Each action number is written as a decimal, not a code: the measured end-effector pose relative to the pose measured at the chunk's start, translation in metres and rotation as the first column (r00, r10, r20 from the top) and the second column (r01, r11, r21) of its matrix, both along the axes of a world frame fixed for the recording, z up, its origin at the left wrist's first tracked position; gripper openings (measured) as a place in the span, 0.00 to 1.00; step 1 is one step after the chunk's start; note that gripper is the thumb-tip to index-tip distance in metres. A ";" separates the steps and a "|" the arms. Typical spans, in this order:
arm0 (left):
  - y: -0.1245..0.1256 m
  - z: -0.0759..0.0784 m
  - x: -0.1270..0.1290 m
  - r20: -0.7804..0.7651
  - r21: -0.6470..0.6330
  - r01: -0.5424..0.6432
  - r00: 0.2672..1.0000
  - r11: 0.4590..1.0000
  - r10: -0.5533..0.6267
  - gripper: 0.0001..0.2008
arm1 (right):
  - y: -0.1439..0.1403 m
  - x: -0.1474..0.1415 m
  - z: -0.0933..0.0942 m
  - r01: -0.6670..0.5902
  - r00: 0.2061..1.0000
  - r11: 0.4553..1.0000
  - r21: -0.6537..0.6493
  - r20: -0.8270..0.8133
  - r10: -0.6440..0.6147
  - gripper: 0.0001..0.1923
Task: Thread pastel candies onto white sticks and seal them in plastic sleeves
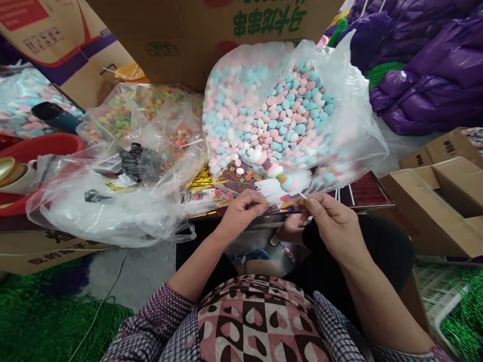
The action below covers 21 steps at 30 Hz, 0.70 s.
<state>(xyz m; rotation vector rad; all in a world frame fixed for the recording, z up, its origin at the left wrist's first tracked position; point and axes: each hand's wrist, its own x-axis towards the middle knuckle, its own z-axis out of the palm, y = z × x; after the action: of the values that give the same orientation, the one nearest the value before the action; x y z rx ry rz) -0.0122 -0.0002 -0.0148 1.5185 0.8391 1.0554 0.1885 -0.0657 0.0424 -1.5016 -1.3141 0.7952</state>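
Note:
My right hand (335, 226) pinches the bare lower end of a thin white stick between thumb and finger. Threaded along that stick is a candy skewer (288, 183) of pink, white, blue, green and orange pieces, slanting up and left toward a large clear bag. Inside the bag are many pastel egg-shaped candies (290, 115). My left hand (245, 211) is closed at the table's near edge, thumb against fingers; whatever it may hold is too small to tell. Loose white sticks (273, 190) lie just beyond it, partly under the skewer.
Ring candies fill a clear bag (132, 108) at the left, behind a bag of white pieces (113, 211). Farther left stands a red basin (56, 146). A tall carton (188, 40) rises behind. An open cardboard box (433, 201) and purple bundles (426, 80) are at right.

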 end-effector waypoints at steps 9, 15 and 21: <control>-0.001 -0.003 0.003 -0.016 -0.057 -0.045 0.999 0.997 0.044 0.10 | 0.006 -0.016 -0.016 -0.308 0.940 0.929 -0.206 -0.219 0.263 0.19; -0.013 0.004 0.009 -0.033 -0.007 0.019 0.999 1.000 -0.019 0.13 | 0.009 -0.022 -0.019 -0.264 0.965 0.926 -0.271 -0.066 0.255 0.18; -0.010 -0.001 0.001 0.111 -0.211 0.010 0.994 0.978 0.013 0.17 | 0.004 -0.005 -0.014 -0.199 0.963 0.972 -0.125 -0.210 0.170 0.16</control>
<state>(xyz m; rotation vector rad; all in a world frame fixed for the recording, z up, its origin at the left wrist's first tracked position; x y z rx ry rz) -0.0112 -0.0097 -0.0157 1.2696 0.8458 1.0090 0.1839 -0.0621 0.0287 -1.3829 -1.2802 1.1530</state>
